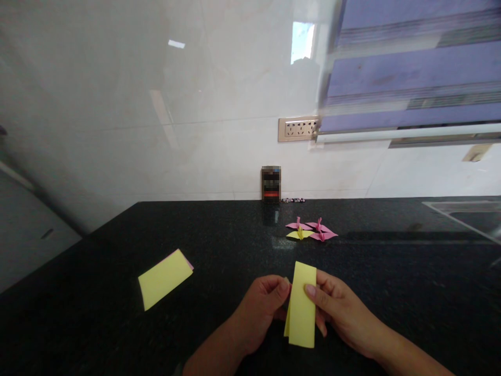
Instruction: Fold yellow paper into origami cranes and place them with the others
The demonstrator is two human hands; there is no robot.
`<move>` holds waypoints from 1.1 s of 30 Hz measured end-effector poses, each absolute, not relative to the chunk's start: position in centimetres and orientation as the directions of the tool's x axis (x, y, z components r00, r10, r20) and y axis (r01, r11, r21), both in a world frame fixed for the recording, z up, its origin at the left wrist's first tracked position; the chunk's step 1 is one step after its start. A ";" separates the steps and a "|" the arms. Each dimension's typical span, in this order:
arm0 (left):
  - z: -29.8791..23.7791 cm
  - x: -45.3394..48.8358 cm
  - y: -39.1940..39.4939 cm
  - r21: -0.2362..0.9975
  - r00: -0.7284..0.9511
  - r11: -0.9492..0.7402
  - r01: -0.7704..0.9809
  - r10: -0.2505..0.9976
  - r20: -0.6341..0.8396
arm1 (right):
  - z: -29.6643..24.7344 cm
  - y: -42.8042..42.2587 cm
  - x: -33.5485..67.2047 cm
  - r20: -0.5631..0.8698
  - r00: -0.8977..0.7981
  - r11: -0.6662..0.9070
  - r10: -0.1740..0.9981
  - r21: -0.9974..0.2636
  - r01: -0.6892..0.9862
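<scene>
A strip of folded yellow paper (302,308) stands nearly upright just above the dark countertop, its layers parted slightly at the lower left. My right hand (338,308) grips its right edge, thumb on the front and fingers behind. At the left edge, my left hand (264,308) is closed with thumb and index finger pinched together against the paper; its other fingertips are partly hidden behind. Beyond the hands sit several folded paper cranes, among them a yellow crane (300,234) and a pink crane (323,236).
On the left of the black countertop (230,240) lies a stack of yellow paper (164,279) with a pink sheet showing beneath. A dark blurred box (271,184) leans at the wall beside a small patterned strip (293,200). A metal-rimmed recess (462,219) is at right.
</scene>
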State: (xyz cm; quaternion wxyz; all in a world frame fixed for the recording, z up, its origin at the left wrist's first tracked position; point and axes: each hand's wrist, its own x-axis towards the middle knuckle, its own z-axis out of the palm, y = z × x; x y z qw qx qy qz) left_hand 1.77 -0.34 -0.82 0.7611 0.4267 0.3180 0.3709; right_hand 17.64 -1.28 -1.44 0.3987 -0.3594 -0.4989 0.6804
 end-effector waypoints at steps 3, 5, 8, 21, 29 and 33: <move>-0.9 1.8 -0.4 0.885 0.520 0.370 -0.283 0.834 -0.183 | -1.5 -1.3 17.6 -0.100 -0.412 -0.190 0.906 -0.964 -0.185; -0.9 1.8 -0.4 0.882 0.518 0.378 -0.280 0.833 -0.192 | -1.5 -1.3 17.6 -0.103 -0.404 -0.191 0.909 -0.964 -0.185; -1.0 1.8 -0.4 0.883 0.523 0.380 -0.275 0.830 -0.194 | -1.4 -1.3 17.5 -0.102 -0.396 -0.190 0.913 -0.963 -0.189; -0.6 1.8 -0.4 0.911 0.498 0.334 -0.243 0.848 -0.179 | -1.7 -1.3 17.6 -0.086 -0.369 -0.158 0.925 -0.973 -0.170; -0.5 1.5 -0.3 0.998 0.316 -0.049 0.047 0.948 0.032 | -1.6 -1.1 17.6 -0.074 -0.371 -0.124 0.926 -0.986 -0.113; -0.7 1.5 -0.5 0.957 0.300 -0.186 0.222 0.947 0.114 | -1.6 -1.1 17.5 -0.070 -0.357 -0.100 0.932 -0.993 -0.067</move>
